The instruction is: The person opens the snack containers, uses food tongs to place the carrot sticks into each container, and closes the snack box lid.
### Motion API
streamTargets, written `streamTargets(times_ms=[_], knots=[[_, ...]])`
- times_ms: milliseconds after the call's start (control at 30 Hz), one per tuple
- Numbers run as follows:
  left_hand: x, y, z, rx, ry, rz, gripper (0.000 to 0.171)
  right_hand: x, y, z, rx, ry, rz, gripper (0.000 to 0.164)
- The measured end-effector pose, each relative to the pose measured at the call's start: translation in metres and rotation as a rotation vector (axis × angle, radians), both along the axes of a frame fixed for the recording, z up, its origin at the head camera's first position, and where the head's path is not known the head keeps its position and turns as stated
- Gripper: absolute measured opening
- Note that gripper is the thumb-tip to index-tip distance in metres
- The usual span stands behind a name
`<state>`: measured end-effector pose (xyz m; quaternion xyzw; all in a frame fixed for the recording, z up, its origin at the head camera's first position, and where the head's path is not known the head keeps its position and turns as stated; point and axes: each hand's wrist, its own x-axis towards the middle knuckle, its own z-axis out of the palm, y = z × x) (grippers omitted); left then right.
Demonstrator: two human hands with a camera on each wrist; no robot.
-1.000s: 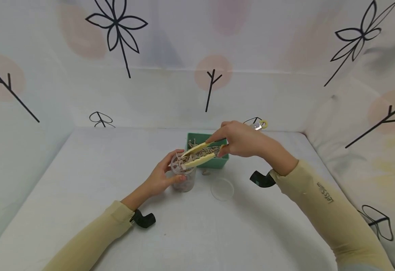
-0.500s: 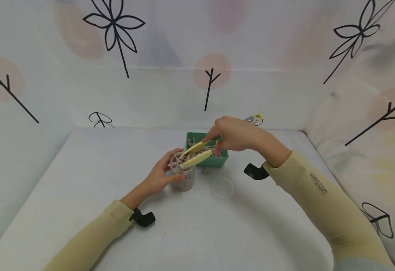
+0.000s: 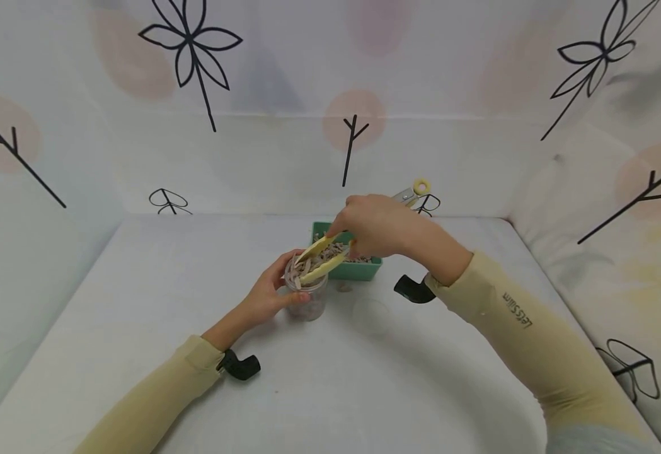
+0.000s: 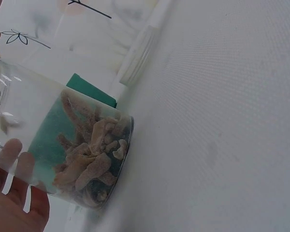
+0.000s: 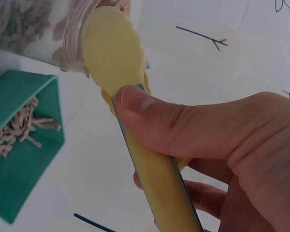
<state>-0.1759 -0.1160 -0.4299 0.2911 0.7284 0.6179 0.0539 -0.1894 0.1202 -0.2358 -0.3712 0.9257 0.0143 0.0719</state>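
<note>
My left hand [image 3: 268,293] grips a clear plastic jar [image 3: 307,307] from its left side. Through the jar wall in the left wrist view, brownish dried strips [image 4: 94,159] lie heaped at the bottom. In my right hand [image 3: 381,226] is a pair of yellow-tipped tongs [image 5: 113,46], the thumb pressing on one arm. Their tips are at the jar's mouth, with a clump of pale strips [image 3: 314,263] between them. Just behind the jar stands a green rectangular box [image 3: 355,272] holding more strips [image 5: 19,128]; my right hand covers part of it.
A clear round lid [image 3: 371,316] lies on the white table [image 3: 330,391], right of the jar. One stray piece [image 3: 344,287] rests before the green box. Patterned cloth walls [image 3: 262,157] rise behind and at both sides.
My right hand has shifted left, bringing the tongs and the clump of strips further over the jar's mouth. The left hand and the jar have stayed nearly still.
</note>
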Motion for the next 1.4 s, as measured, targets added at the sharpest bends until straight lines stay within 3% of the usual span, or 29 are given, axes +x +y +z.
streamTargets(times_ms=[367, 733, 900, 1167, 1400], knots=[[0.001, 0.0, -0.002, 0.001, 0.021, 0.01, 0.081, -0.002, 0.01, 0.007, -0.007, -0.018, -0.044, 0.054], [0.0, 0.001, -0.004, 0.007, 0.032, -0.005, 0.079, -0.019, 0.062, 0.006, -0.182, -0.114, -0.138, 0.055], [0.0, 0.0, -0.004, 0.011, 0.035, -0.009, 0.08, -0.038, 0.079, -0.014, -0.223, -0.098, -0.193, 0.057], [-0.001, -0.001, -0.005, 0.003, 0.035, -0.016, 0.08, -0.064, 0.083, -0.056, -0.141, -0.106, -0.292, 0.062], [-0.001, 0.0, -0.005, 0.011, 0.039, -0.017, 0.077, -0.076, 0.068, -0.082, -0.103, -0.172, -0.253, 0.073]])
